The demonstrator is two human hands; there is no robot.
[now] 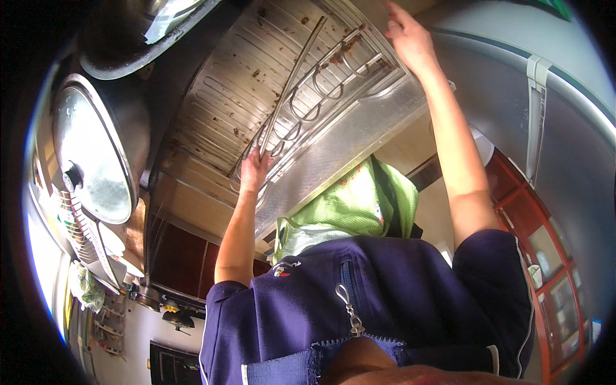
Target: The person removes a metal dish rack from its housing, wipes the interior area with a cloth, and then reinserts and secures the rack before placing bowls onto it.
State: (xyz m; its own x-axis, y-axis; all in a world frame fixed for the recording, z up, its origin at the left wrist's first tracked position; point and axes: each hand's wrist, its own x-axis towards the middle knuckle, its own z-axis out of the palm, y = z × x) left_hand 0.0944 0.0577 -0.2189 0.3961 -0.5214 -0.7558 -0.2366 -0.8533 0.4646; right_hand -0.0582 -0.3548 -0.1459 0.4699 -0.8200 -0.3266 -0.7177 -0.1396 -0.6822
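Observation:
My left hand [254, 169] is closed around the lower end of a thin metal rod [294, 79]. The rod slants up across a pulled-out stainless steel drawer [226, 96], whose ribbed bottom has brown rust-like stains. Beside it lies a metal wire rack [315, 86] with curved loops, along the drawer's front side. My right hand [410, 41] is raised past the drawer's far corner, index finger stretched out and other fingers bent. I see nothing in it; its fingertips lie close to the top rim of the picture.
A green bag [346, 207] hangs between my body and the drawer's metal front [346, 139]. On the left are a pot lid [96, 149] with a black knob and a dark pan [144, 43]. A grey fridge-like appliance [500, 96] and a red-framed glass cabinet [544, 255] stand right.

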